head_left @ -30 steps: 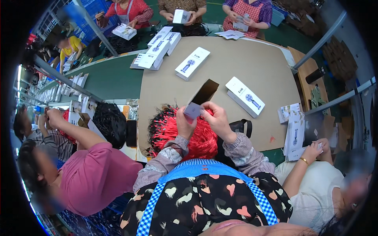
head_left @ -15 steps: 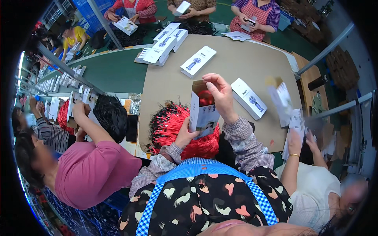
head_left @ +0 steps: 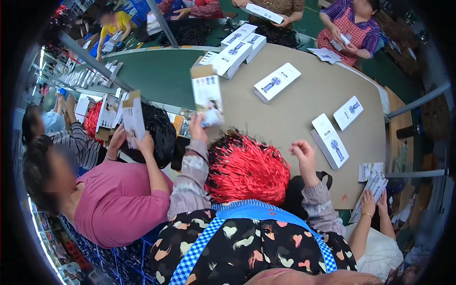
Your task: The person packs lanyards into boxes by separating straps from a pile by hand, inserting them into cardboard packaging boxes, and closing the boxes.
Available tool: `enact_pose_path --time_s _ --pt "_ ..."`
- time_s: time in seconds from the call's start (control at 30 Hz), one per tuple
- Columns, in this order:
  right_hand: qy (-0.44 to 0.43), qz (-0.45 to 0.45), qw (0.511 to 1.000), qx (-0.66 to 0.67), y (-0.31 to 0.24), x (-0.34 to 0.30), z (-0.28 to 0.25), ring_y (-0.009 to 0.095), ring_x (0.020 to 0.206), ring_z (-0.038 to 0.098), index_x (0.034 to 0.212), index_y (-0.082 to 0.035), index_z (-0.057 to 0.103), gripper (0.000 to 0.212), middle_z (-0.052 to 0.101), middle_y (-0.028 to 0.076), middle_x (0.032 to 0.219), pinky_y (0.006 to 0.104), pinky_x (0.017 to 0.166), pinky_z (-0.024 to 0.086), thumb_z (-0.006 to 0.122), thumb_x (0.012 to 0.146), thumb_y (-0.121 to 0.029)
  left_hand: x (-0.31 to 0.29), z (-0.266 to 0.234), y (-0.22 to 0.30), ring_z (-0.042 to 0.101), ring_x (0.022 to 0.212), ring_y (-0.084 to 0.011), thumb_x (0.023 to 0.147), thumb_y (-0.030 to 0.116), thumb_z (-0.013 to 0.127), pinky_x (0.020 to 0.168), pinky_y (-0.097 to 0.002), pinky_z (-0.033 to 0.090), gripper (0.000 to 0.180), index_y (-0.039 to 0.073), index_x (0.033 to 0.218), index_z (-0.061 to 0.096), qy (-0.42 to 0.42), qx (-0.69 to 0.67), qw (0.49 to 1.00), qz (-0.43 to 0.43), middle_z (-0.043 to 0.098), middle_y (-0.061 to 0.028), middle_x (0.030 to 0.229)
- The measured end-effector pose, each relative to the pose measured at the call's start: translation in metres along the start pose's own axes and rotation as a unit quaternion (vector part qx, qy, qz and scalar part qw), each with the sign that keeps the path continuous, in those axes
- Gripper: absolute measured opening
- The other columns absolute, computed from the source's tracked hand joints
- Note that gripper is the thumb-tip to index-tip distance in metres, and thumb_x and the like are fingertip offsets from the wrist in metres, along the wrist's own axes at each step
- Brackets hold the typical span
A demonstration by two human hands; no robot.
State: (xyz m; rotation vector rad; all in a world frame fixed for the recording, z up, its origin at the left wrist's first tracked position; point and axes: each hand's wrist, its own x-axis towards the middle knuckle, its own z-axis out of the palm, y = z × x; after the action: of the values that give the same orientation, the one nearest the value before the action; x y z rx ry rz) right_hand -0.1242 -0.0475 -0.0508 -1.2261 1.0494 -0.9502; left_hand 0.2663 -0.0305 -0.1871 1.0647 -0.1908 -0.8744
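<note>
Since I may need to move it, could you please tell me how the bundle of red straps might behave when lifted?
The bundle would probably sag, as its thin strands droop over one another. Loose ends stick out at its top, so pieces may snag or tangle.

Your right sleeve (head_left: 323, 209) partly hides what may be a black bag (head_left: 295, 191); the inside of the box (head_left: 207, 94) in your left hand (head_left: 197, 129) is hidden; the top edge crops the brown-shirted worker (head_left: 273, 6).

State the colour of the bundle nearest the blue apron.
Bundle: mostly red, some black at its far edge; head view.
</note>
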Motion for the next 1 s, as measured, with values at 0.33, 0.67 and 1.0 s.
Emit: enact_pose_path --time_s 0.33,0.67,1.0 --pt "-0.046 0.175 0.977 -0.111 0.070 -0.013 -0.016 0.009 0.071 0.056 0.096 0.002 0.057 0.015 0.061 0.004 0.080 0.0213 0.063 0.045 0.052 0.086 -0.008 0.215 -0.128 0.011 0.056 0.079 -0.0193 0.076 0.024 0.064 0.059 -0.0336 0.044 0.034 0.007 0.104 0.057 0.142 0.109 0.984 0.010 0.059 -0.0045 0.093" --pt "-0.032 0.160 0.978 -0.131 0.081 -0.009 -0.013 0.011 0.074 0.057 0.090 0.002 0.058 0.011 0.061 0.004 0.080 0.0237 0.066 0.046 0.053 0.084 -0.007 0.234 -0.108 0.013 0.057 0.076 -0.0238 0.070 0.008 0.064 0.069 -0.0372 0.045 0.044 -0.001 0.111 0.050 0.305 0.503 0.793 0.156 0.058 -0.0117 0.088" --pt "-0.033 -0.021 0.904 -0.426 0.111 -0.027 -0.026 0.034 0.076 0.056 0.077 0.000 0.056 0.006 0.055 0.018 0.078 0.0392 0.067 0.045 0.057 0.072 -0.004 -0.011 0.030 -0.007 0.049 0.092 -0.0154 0.077 0.002 0.055 0.080 -0.0287 0.042 0.039 0.001 0.116 0.047 -0.019 0.247 0.969 0.015 0.051 -0.0066 0.101"
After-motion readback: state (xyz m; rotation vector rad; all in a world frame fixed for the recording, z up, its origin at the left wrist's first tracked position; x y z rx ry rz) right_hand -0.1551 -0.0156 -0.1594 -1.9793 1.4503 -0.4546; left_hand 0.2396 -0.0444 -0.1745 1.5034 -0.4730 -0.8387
